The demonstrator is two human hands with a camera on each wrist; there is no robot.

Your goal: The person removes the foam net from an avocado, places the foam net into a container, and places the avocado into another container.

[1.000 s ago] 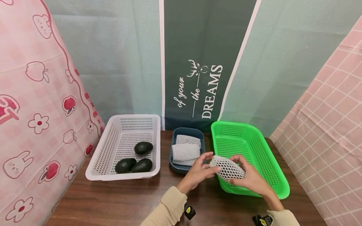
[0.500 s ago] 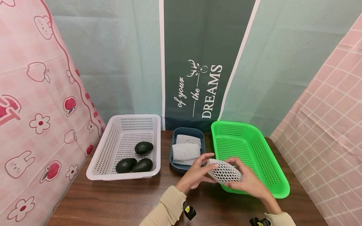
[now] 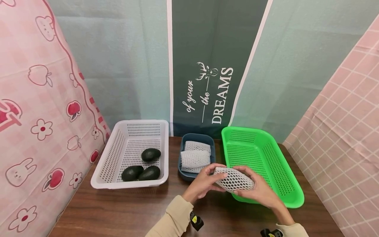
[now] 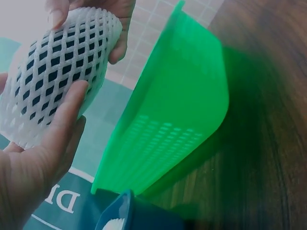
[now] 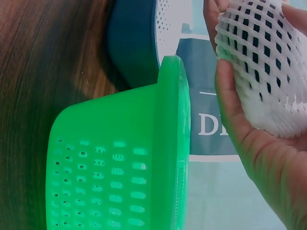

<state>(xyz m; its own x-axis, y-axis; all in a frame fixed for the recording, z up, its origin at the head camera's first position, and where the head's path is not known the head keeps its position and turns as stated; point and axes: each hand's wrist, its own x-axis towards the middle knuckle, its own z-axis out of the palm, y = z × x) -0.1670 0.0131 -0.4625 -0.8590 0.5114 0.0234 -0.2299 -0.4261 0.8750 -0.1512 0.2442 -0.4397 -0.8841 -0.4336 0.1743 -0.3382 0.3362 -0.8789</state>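
Observation:
Between both hands is a dark avocado in a white foam net sleeve [image 3: 235, 179], held above the near left edge of the green basket [image 3: 288, 171]. My left hand [image 3: 204, 182] grips its left end, thumb on top. The right hand [image 3: 260, 189] holds the other end, fingers curled over and thumb below. In the left wrist view the stretched foam net [image 4: 62, 67] shows the dark skin through its diamond gaps. The right wrist view has the net [image 5: 264, 57] bunched toward the palm. A blue bin [image 3: 181, 172] with several white foam nets [image 3: 195, 159] stands behind the left hand.
At the left, a white basket [image 3: 99, 181] holds three dark avocados [image 3: 150, 154]. All the containers stand on a brown wooden table [image 3: 118, 210]. A grey-green curtain [image 3: 142, 65] hangs behind, with pink cloths [image 3: 23, 138] at the sides.
Both hands have shifted slightly left and down with the netted avocado. The left fingers have drawn in closer over its left end. The baskets and bin have stayed put.

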